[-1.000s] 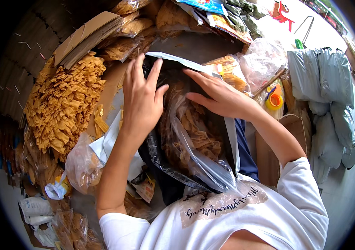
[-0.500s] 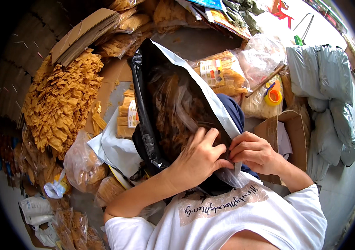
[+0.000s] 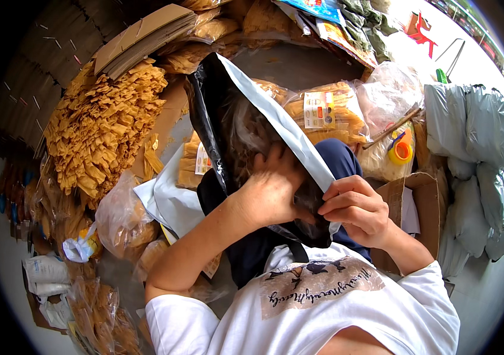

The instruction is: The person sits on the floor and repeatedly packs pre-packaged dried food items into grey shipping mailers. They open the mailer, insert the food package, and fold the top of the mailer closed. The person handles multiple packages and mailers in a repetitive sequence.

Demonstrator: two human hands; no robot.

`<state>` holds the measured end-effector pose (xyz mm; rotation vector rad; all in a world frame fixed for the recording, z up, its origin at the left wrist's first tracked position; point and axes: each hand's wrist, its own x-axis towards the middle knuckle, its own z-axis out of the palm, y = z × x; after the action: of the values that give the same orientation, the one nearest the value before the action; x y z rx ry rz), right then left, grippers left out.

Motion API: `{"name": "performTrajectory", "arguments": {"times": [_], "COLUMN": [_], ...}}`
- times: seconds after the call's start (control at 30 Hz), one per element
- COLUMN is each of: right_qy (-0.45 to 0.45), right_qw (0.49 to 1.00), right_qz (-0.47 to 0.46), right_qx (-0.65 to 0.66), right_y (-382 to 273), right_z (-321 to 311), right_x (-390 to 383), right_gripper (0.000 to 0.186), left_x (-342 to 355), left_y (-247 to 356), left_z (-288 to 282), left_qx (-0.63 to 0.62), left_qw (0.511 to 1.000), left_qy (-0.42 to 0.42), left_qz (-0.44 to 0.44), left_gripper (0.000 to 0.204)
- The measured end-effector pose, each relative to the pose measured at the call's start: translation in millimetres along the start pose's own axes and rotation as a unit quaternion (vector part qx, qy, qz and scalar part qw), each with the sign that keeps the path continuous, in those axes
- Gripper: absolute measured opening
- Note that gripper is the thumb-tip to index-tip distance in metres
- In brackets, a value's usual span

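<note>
grey floor (image 3: 311,65) shows in the upper middle of the frame, with tan dried sheets (image 3: 104,130) heaped at the upper left. near the centre, the left hand (image 3: 270,186) is inside the mouth of a mailing bag (image 3: 284,127), its fingers pointing up the frame against a clear inner bag (image 3: 246,133); whether they grasp it or only press on it, i cannot tell, as the tips are lost in shadow and film. the right hand (image 3: 355,210) pinches the mailing bag's pale rim between thumb and curled fingers, close to its lower right end. most of the visible inner bag lies up and to the left of the left fingers, so that hand is the nearer one. the mailing bag rests over the lap, its long axis slanting from upper left to lower right. its mouth gapes around the left hand and tapers toward the upper corner; the left forearm crosses the black edge from the lower left. farther out, a dark-trousered knee (image 3: 338,157) sits just beside the pale rim, a labelled pack (image 3: 346,109) beyond it, and a cardboard box (image 3: 426,195) to the right of the right hand.
</note>
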<state>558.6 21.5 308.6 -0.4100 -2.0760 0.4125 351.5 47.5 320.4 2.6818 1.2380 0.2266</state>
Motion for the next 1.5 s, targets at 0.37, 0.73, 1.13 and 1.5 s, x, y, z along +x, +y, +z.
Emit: {"name": "performTrajectory", "arguments": {"times": [0.37, 0.73, 1.13, 1.5], "right_qy": [-0.059, -0.097, 0.058, 0.295], "right_qw": [0.998, 0.973, 0.951, 0.907], "right_qz": [-0.025, 0.088, 0.294, 0.211], "right_qx": [0.024, 0.192, 0.077, 0.215], "right_y": [-1.8, -12.8, 69.9, 23.1], "right_z": [10.1, -12.7, 30.4, -5.2], "right_x": [11.6, 26.7, 17.1, 76.3], "right_gripper": [0.015, 0.015, 0.013, 0.027], "left_x": [9.2, -56.6, -64.2, -16.9], "left_y": [10.9, -21.4, -69.0, -39.6], "left_z": [25.4, -22.5, 12.5, -87.0], "left_qx": [0.046, -0.19, -0.538, -0.509], "left_qw": [0.995, 0.943, 0.673, 0.725], "left_qy": [0.037, 0.272, 0.435, 0.459], "left_qz": [-0.081, -0.019, -0.261, -0.068], "left_gripper": [0.066, 0.047, 0.015, 0.016]}}
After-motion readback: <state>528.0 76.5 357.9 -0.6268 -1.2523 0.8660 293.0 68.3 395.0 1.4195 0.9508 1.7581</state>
